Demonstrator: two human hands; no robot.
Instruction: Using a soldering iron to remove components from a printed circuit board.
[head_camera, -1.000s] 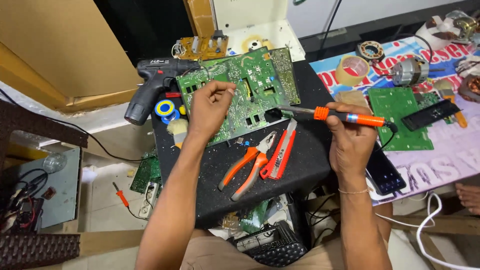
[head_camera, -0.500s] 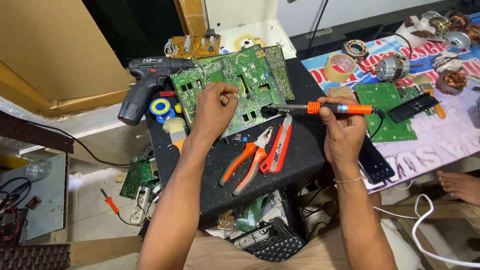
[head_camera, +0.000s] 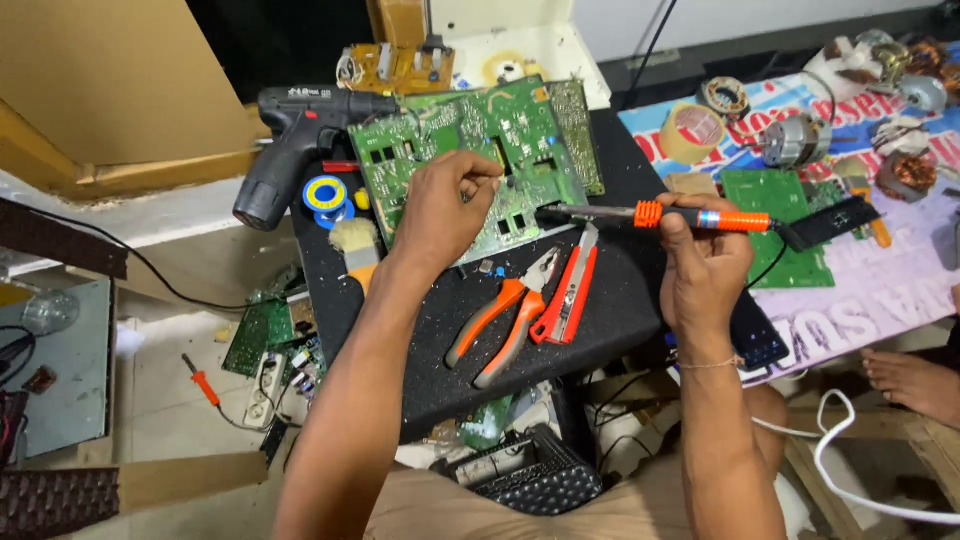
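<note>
Gripping soldering iron (head_camera: 690, 215), right hand (head_camera: 705, 265) fingers wrap handle.

A black, speckled tabletop (head_camera: 620, 300) carried the work. A large green circuit board (head_camera: 470, 150) lay across its far half, reaching the far edge. At the far left corner a black cordless drill (head_camera: 290, 140) rested half over the edge, with a blue solder spool (head_camera: 325, 195) and a small brush (head_camera: 352, 245) just beside it along the left edge. Near the middle lay orange-handled pliers (head_camera: 505, 320) and, touching them on the right, a red utility knife (head_camera: 570, 295). To the right, a printed banner (head_camera: 880, 290) covered the floor, bearing a smaller green circuit board (head_camera: 775, 215), a tape roll (head_camera: 692, 132) and a small motor (head_camera: 795, 140).
</note>
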